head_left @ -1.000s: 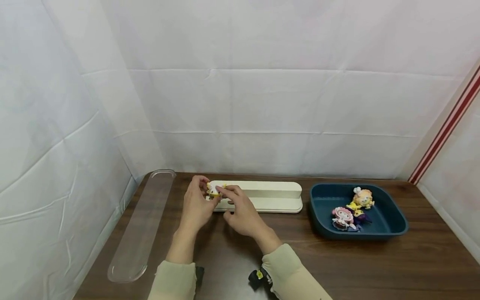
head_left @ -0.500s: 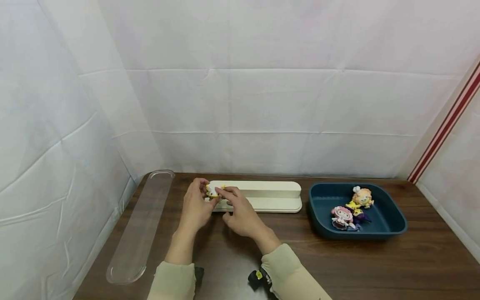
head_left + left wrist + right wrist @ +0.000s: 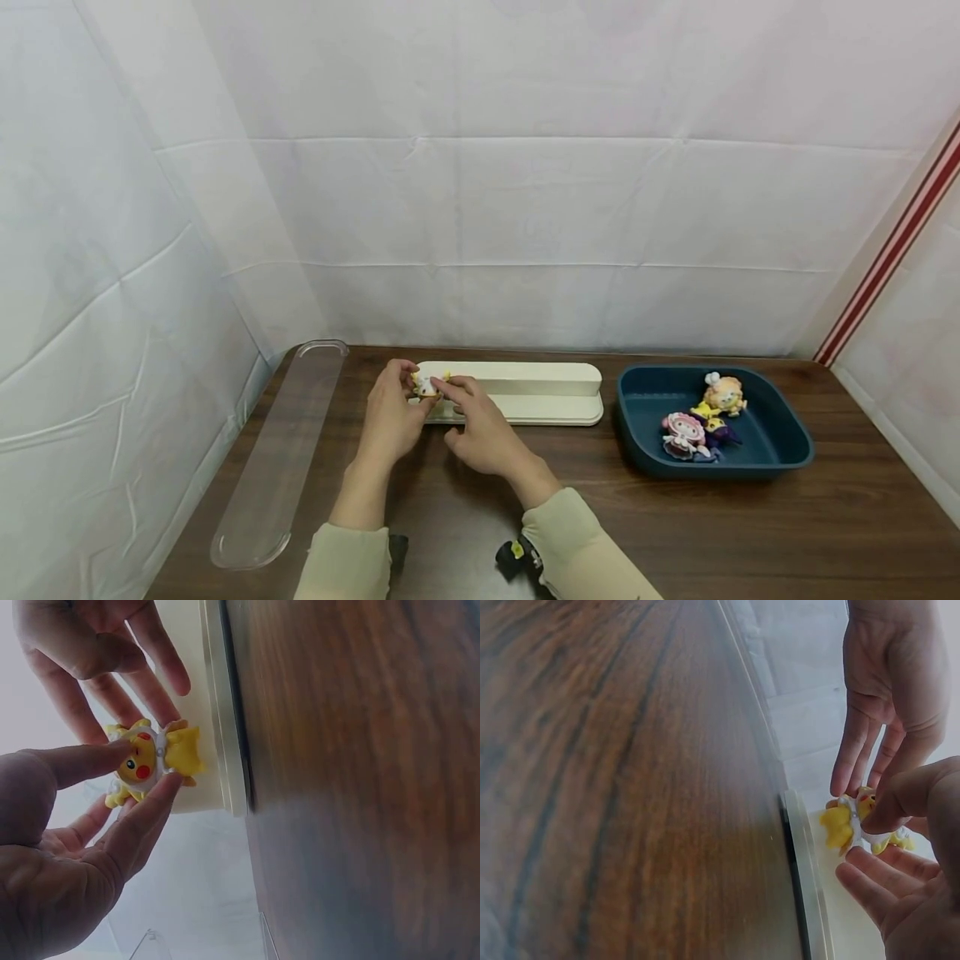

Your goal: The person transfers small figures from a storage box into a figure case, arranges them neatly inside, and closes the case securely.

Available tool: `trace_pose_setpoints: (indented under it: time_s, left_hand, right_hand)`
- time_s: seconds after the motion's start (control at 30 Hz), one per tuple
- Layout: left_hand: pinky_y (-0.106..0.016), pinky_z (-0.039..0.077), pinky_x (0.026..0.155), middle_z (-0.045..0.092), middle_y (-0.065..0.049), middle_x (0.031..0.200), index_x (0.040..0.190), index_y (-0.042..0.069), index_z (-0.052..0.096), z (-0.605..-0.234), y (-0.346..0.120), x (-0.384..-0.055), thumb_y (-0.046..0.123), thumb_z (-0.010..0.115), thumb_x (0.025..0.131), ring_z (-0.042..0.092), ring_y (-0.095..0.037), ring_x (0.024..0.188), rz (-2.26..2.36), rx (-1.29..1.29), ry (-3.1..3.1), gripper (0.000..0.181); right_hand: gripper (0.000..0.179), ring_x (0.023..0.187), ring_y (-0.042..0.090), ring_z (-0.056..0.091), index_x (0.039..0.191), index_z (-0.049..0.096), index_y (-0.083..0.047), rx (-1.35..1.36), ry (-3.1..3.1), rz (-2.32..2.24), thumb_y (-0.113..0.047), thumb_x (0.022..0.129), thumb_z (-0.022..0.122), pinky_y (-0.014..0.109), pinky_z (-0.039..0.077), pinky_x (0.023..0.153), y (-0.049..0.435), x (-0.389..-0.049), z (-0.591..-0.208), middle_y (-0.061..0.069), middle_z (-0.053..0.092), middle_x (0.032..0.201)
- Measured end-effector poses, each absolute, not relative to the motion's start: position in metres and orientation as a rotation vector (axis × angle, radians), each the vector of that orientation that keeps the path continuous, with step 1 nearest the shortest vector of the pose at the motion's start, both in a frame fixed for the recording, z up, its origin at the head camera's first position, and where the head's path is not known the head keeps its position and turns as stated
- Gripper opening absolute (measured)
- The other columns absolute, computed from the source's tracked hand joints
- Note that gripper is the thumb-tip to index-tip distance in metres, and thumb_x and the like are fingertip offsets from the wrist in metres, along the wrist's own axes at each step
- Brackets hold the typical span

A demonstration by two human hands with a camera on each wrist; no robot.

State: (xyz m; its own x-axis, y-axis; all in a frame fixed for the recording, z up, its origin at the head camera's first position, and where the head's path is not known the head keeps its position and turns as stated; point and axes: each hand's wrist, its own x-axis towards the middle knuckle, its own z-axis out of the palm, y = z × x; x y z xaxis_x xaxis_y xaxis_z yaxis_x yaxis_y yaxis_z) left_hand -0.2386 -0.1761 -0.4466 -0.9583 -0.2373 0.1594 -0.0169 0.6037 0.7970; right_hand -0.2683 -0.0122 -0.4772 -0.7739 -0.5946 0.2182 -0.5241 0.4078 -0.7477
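Note:
Both hands meet at a small Pikachu figurine [image 3: 146, 759], yellow with red cheeks and a white outfit. My left hand [image 3: 392, 408] pinches it from the left; in the left wrist view one digit crosses its face and other fingers lie along its side. From the right my right hand [image 3: 483, 427] reaches in, its fingertips on the figurine too, as the right wrist view shows. The figurine overlaps the left end of a cream stepped display base [image 3: 547, 390] in the head view. Fingers hide part of its head and body.
To the right stands a dark blue tray [image 3: 787, 454] holding several toy figurines [image 3: 684, 433]. A long clear plastic cover [image 3: 281, 458] lies on the wooden table [image 3: 675, 533] at the left. White cloth [image 3: 525, 208] hangs behind.
The figurine has turned slightly between the fingers, and my left fingertips have come down a little. Both hands stay at the left end of the base.

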Motion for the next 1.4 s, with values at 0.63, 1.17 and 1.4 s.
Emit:
trace_pose_setpoints:
  time_s: [0.63, 1.17, 1.4]
  left_hand:
    - [-0.049, 0.053, 0.098, 0.059, -0.016, 0.122, 0.138, 0.004, 0.052, -0.4481, -0.1762, -0.2386, 0.006, 0.077, 0.091, 0.063, -0.037, 0.119, -1.275, 0.23, -2.643, 0.053]
    - [-0.051, 0.053, 0.097, 0.056, -0.019, 0.131, 0.144, 0.005, 0.049, -0.4461, -0.1762, -0.2375, 0.006, 0.075, 0.091, 0.061, -0.038, 0.121, -1.291, 0.227, -2.662, 0.059]
    - [-0.051, 0.054, 0.095, 0.056, -0.02, 0.13, 0.145, 0.004, 0.048, -0.4454, -0.1754, -0.2366, 0.004, 0.074, 0.091, 0.062, -0.038, 0.12, -1.293, 0.218, -2.658, 0.06]
  right_hand:
    - [0.08, 0.133, 0.028, 0.056, 0.162, 0.037, -0.023, -0.987, 2.586, -1.234, 0.003, 0.091, 0.064, 0.043, 0.053, 0.105, -0.0127, -0.2676, -0.4814, 0.011, 0.034, 0.163]
    - [0.08, 0.13, 0.029, 0.057, 0.161, 0.037, -0.024, -1.02, 2.6, -1.222, 0.002, 0.09, 0.064, 0.047, 0.052, 0.104, -0.012, -0.2677, -0.4812, 0.012, 0.035, 0.161]
    - [0.079, 0.132, 0.031, 0.056, 0.161, 0.038, -0.025, -1.005, 2.574, -1.25, 0.002, 0.091, 0.063, 0.048, 0.051, 0.104, -0.0107, -0.2674, -0.4798, 0.011, 0.033, 0.162]
